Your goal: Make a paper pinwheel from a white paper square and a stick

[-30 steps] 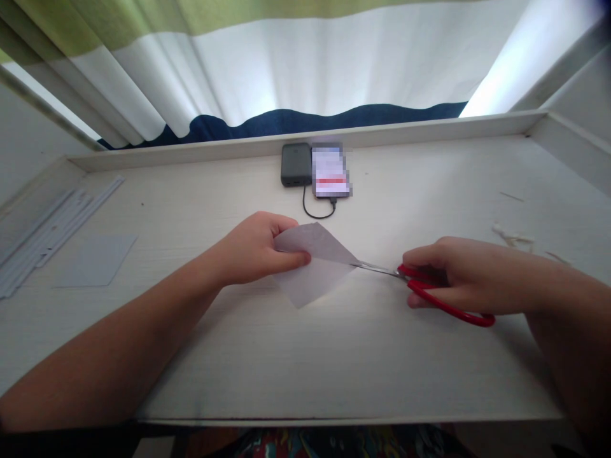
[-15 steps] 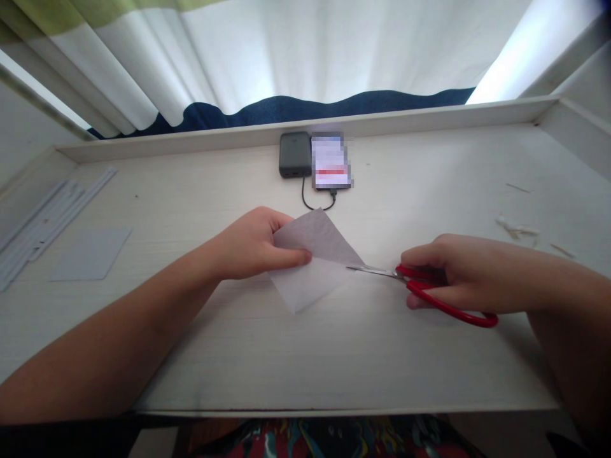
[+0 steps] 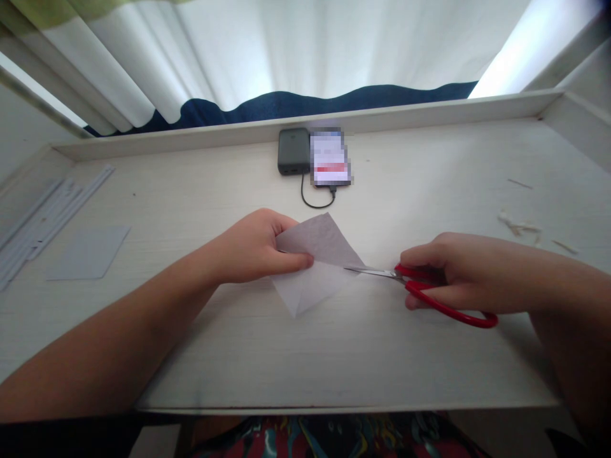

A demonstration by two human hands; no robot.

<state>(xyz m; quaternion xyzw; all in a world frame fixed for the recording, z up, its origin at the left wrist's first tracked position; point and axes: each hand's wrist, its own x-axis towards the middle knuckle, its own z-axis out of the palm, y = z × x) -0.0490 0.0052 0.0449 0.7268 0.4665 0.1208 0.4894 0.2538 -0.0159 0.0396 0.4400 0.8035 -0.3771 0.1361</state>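
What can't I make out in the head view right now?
All in the head view:
Left hand: most fingers, hidden behind the paper sheet.
Red-handled scissors: any blade part behind the sheet, which would cover it.
Smartphone: screen text, pixelated.
White strips: some ends, cut off by the left edge.
Pale scraps: material, too small to tell.

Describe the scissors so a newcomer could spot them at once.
Find the white desk below the curtain, then the right hand above it. That hand grips the scissors, metal blades pointing left at the sheet held in the left hand. Unlike that pale sheet, they have bright red handles.
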